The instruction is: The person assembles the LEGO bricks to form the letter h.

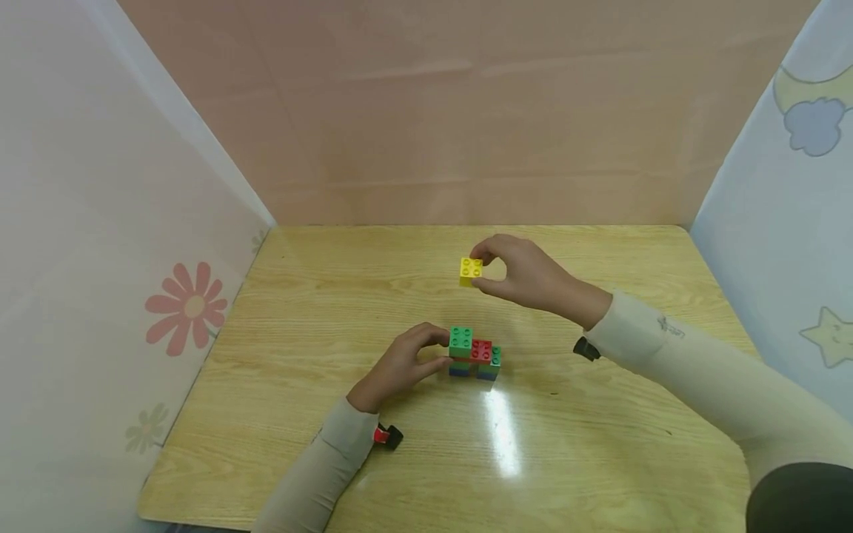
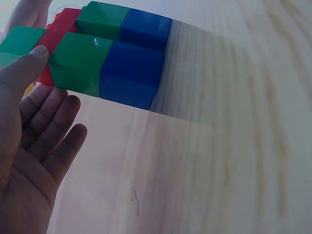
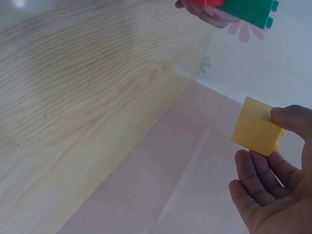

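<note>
Between thumb and fingertips, my right hand (image 1: 533,275) pinches a square yellow building block (image 1: 471,268) with studs on top, above the far half of the table; the right wrist view shows the block (image 3: 258,126) too. My left hand (image 1: 403,363) steadies a small block structure from its left side. Its thumb (image 2: 34,61) lies against the red block (image 2: 58,29), with fingers on the far side. The structure has two legs of green over blue blocks (image 2: 131,73), bridged by the red block, with a green block (image 1: 460,339) on top at the left.
The wooden table (image 1: 300,296) has a back edge against a pinkish wall sheet (image 1: 426,111). Pale patterned sheets (image 1: 80,222) stand at both sides. Light glares off the tabletop in front of the structure.
</note>
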Action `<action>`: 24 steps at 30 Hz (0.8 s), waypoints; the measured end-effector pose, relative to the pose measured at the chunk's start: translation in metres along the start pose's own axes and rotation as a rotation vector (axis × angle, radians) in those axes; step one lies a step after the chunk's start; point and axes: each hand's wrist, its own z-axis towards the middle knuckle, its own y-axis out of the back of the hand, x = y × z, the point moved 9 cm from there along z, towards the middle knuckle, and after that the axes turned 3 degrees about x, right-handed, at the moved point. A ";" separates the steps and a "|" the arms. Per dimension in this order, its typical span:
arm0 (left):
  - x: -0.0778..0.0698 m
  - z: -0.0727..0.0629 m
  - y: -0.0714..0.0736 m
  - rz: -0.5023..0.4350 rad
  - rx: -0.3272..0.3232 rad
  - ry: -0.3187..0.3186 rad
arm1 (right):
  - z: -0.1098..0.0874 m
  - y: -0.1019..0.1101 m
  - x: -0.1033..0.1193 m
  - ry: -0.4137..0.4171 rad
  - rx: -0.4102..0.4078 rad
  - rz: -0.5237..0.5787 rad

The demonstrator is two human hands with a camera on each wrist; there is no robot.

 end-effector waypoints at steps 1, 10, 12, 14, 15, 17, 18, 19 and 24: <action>0.001 0.000 0.000 -0.002 0.001 0.002 | -0.001 0.000 0.002 0.007 -0.001 0.000; 0.000 0.000 0.001 -0.005 -0.004 -0.011 | -0.010 0.000 0.017 0.068 -0.015 -0.007; -0.001 0.000 0.001 0.000 -0.003 -0.013 | -0.011 0.000 0.018 0.073 -0.017 -0.008; -0.001 0.001 0.001 0.009 -0.001 -0.012 | -0.013 -0.001 0.020 0.078 -0.017 -0.004; -0.002 0.001 0.001 0.013 -0.001 -0.013 | -0.014 -0.001 0.021 0.083 -0.018 -0.004; -0.002 0.001 0.001 0.018 0.000 -0.013 | -0.015 -0.001 0.024 0.093 -0.016 0.000; -0.002 0.001 0.001 0.018 0.000 -0.015 | -0.016 -0.001 0.025 0.098 -0.015 0.001; -0.002 0.001 0.000 0.020 0.002 -0.016 | -0.017 -0.002 0.027 0.104 -0.013 0.002; -0.002 0.001 0.000 0.023 0.004 -0.020 | -0.022 -0.003 0.037 0.132 0.004 0.018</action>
